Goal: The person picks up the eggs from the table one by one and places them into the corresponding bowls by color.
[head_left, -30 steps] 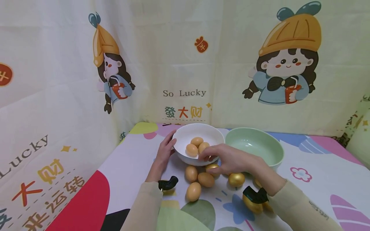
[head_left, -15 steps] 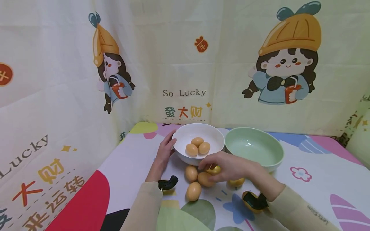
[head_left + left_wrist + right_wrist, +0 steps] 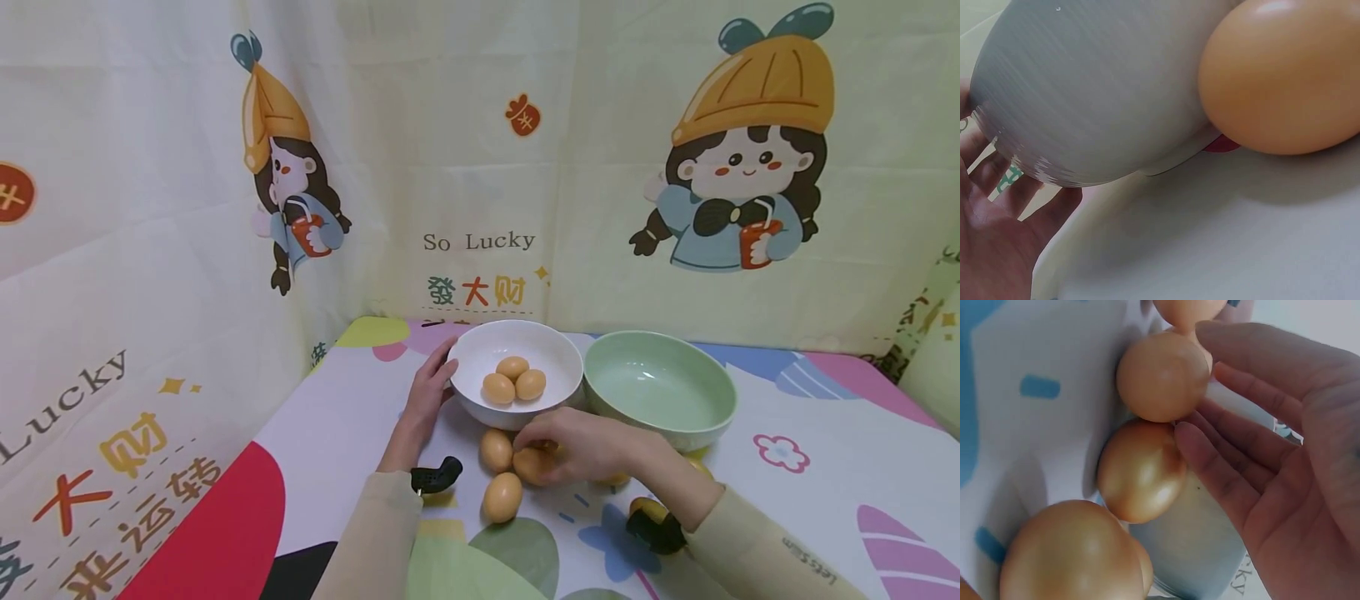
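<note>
My left hand (image 3: 429, 387) holds the white bowl (image 3: 472, 408) at its left side, thumb at the rim. Three brown eggs (image 3: 512, 367) lie in the bowl. In the left wrist view the fingers (image 3: 1054, 209) spread along the bowl's outer wall (image 3: 1097, 94). My right hand (image 3: 581, 442) is at a brown egg (image 3: 528, 468) in front of the bowl, its thumb and fingers spread about it. The right wrist view shows this egg (image 3: 1163, 376) by the fingertips, with a gold egg (image 3: 1141, 472) beside it. Two more brown eggs (image 3: 502, 498) lie close to it.
A pale green bowl (image 3: 660, 379) stands right of the white one. Several gold eggs (image 3: 651, 507) lie on the patterned tablecloth (image 3: 787, 500), partly hidden by my right arm. A printed cloth (image 3: 585, 183) hangs behind the table.
My right hand has moved down from the white bowl's front rim to the brown egg on the table. My left hand and the bowl have not moved.
</note>
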`<act>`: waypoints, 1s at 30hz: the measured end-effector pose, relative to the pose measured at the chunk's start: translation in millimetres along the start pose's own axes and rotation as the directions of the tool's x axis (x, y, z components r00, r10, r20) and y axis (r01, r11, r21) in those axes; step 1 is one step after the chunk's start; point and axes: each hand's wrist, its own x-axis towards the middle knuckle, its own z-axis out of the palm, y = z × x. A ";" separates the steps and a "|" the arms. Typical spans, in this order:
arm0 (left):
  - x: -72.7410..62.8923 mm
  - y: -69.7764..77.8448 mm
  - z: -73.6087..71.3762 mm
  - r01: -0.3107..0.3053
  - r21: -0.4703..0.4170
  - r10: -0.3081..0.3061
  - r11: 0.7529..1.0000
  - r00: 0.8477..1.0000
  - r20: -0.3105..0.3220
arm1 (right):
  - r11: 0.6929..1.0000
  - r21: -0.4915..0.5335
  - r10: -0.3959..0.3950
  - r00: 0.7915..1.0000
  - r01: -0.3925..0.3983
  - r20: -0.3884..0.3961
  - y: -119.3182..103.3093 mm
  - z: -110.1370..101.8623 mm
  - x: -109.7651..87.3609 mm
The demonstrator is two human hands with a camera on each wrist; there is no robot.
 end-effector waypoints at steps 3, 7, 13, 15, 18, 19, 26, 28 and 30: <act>0.3 0.6 0.0 0.002 0.002 -0.002 1.000 1.000 -0.001 | 0.999 -0.043 0.017 1.000 -0.017 -0.003 -1.4 2.9 0.1; 0.3 1.4 -0.2 0.004 0.000 -0.004 1.000 1.000 -0.008 | 0.996 -0.084 0.030 1.000 -0.031 -0.008 -3.4 5.6 0.1; 0.2 0.3 0.1 0.012 0.000 -0.012 1.000 1.000 0.002 | 0.996 -0.094 -0.004 1.000 0.002 -0.021 -5.2 10.6 -1.1; 0.6 0.1 0.4 0.014 -0.001 -0.014 1.000 1.000 -0.001 | 0.995 -0.092 -0.029 0.999 0.026 -0.027 -5.3 11.9 -1.0; 1.2 0.1 0.4 0.006 -0.006 -0.006 1.000 1.000 -0.002 | 0.994 -0.099 -0.045 0.999 0.042 -0.028 -4.8 13.1 -0.1; 1.1 0.7 0.5 0.005 -0.011 -0.005 1.000 1.000 -0.003 | 0.994 -0.104 -0.036 0.999 0.034 -0.023 -4.9 13.1 0.5; 2.4 0.0 0.3 0.007 -0.007 -0.007 1.000 1.000 -0.003 | 0.993 -0.110 0.038 0.999 -0.036 0.013 -7.6 12.8 1.8; 2.1 -0.3 0.4 0.012 -0.004 -0.012 1.000 1.000 -0.003 | 0.993 -0.114 0.032 0.999 -0.031 0.010 -7.1 12.8 0.8; 1.7 -0.6 0.3 0.013 -0.005 -0.013 1.000 1.000 -0.004 | 0.994 -0.111 0.025 1.000 -0.024 0.005 -6.7 11.9 -0.4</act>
